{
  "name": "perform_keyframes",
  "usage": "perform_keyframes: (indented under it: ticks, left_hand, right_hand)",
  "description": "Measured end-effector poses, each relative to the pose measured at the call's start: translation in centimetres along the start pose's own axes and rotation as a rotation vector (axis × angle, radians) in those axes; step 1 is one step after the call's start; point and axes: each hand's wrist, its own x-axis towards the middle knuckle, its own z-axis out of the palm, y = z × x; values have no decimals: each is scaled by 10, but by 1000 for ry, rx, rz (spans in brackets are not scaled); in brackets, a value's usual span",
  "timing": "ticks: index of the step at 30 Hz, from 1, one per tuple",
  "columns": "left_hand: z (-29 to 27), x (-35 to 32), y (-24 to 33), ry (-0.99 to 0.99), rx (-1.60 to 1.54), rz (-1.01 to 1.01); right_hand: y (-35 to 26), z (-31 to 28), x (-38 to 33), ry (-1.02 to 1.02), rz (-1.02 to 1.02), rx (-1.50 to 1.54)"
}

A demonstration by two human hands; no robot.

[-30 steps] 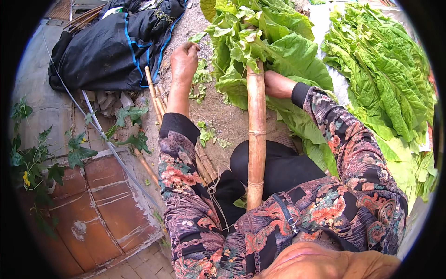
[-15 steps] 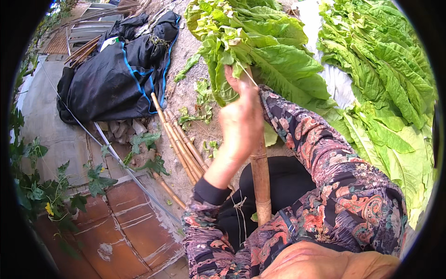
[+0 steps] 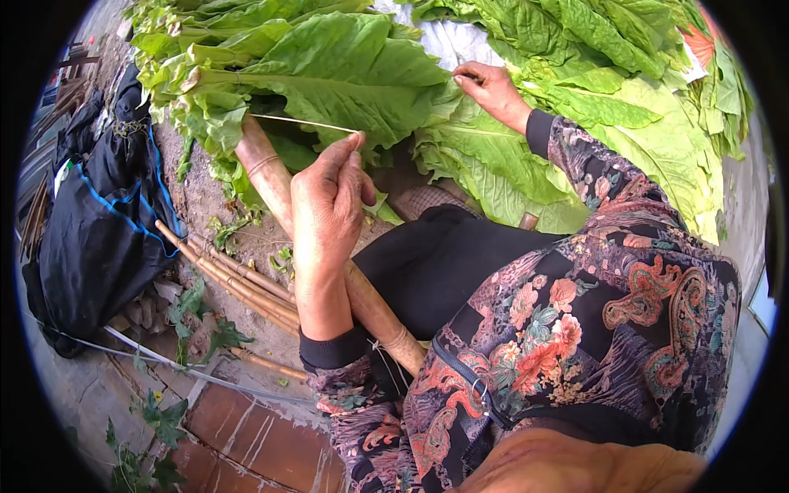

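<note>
Between the thumb and fingers of my left hand [image 3: 329, 193] is a pale string [image 3: 300, 122], drawn taut from the pole. Beneath this hand a thick bamboo pole [image 3: 374, 308] slopes from my lap up to a bunch of broad green leaves [image 3: 304, 78], which look like tobacco leaves. The bunch covers the pole's upper end. My right hand [image 3: 493, 92] reaches to the edge of a large leaf pile [image 3: 567, 107] on the right, fingers pinched together. Whatever lies in that pinch is too small to make out.
Several thin bamboo poles [image 3: 238, 279] lie on the ground at left. Beyond them sits a black bag with blue trim [image 3: 107, 222]. White cloth [image 3: 460, 41] shows between the leaves. Reddish tiles [image 3: 246, 435] and a vine [image 3: 164, 423] are at lower left.
My right hand has moved from the bunch across to the leaf pile on the right. The left hand now draws the string away from the pole. The view has swung right.
</note>
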Motion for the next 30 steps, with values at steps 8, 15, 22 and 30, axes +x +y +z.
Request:
perform_keyframes:
  ticks: [8, 15, 22, 30]
  left_hand:
    - [22, 18, -4, 21, 350, -15]
    - [32, 14, -2, 24, 332, -24]
    - [32, 13, -10, 46, 254, 1]
    - [25, -10, -9, 35, 124, 48]
  right_hand:
    - [190, -123, -49, -146, 202, -913]
    - [181, -136, -51, -216, 369, -928]
    - [191, -151, -50, -413, 468, -924]
    - [161, -186, -84, -552, 478, -1124]
